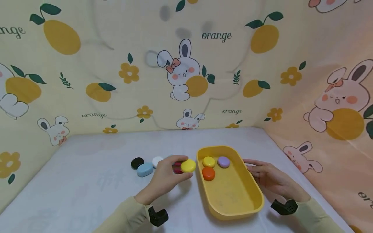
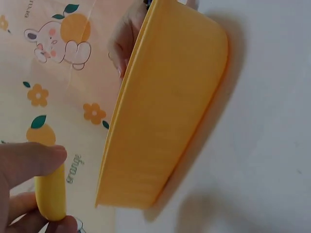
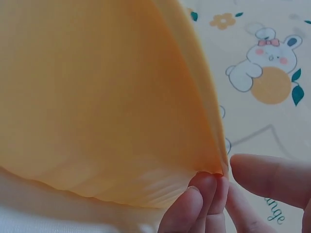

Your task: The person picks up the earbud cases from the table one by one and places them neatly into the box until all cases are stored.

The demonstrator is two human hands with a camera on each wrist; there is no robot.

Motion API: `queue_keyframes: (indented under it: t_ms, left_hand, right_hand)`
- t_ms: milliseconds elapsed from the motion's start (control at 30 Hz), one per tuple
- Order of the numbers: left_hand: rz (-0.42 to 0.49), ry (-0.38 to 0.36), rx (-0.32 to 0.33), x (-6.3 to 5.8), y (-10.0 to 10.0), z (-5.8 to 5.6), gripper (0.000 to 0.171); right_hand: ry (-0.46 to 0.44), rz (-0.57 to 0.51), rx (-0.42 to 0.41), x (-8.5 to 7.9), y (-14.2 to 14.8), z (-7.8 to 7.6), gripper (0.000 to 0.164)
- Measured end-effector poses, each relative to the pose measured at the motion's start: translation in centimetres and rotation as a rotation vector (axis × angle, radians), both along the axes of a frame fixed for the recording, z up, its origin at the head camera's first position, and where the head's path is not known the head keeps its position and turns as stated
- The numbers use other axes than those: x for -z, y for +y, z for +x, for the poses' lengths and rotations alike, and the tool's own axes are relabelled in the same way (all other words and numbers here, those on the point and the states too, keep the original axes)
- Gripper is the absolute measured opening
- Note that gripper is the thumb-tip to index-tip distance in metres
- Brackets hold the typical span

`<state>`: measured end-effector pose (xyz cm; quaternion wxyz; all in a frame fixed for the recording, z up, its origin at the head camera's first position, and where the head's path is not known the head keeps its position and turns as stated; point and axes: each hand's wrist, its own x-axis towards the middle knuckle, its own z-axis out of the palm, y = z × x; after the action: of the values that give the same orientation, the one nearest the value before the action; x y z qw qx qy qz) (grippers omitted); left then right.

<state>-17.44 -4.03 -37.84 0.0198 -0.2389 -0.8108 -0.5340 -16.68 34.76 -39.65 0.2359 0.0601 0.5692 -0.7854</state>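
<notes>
My left hand [image 1: 167,173] pinches a glossy yellow disc [image 1: 188,165] between thumb and fingers, just left of the yellow tray [image 1: 233,197]. Edge-on in the left wrist view, the thick rounded disc [image 2: 51,196] hangs apart from the tray wall [image 2: 165,97]. On the tray's far side, my right hand [image 1: 275,178] grips the rim, fingertips [image 3: 182,206] against the outer wall. Inside the tray's far end lie another yellow disc [image 1: 209,161], an orange disc [image 1: 208,173] and a purple disc [image 1: 223,161]. Behind my left fingers, a dark red piece [image 1: 177,168] is partly hidden.
Left of my left hand, a black disc [image 1: 137,163], a light blue rounded piece [image 1: 145,169] and a white disc [image 1: 157,161] lie close together on the white tabletop [image 1: 87,187]. A printed cloth [image 1: 116,58] hangs behind and along the sides.
</notes>
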Motion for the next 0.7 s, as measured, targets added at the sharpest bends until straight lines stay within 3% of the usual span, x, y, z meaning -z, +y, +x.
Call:
queue_keyframes:
  t_ms: [300,500,700]
  left_hand:
    - [-0.004,0.036,0.095,-0.1,2.5,-0.6,0.049]
    - [0.044,-0.010,0.154,-0.3,4.0,-0.9,0.049]
    - [0.003,-0.041,0.203,-0.4,5.5,-1.6,0.048]
  right_hand:
    - [0.057,0.027,-0.059,0.4,-0.2,-0.3,0.028]
    - [0.078,-0.013,-0.102,0.7,0.3,-0.4,0.029]
    - [0.091,-0.026,-0.121,0.3,0.5,-0.4,0.027]
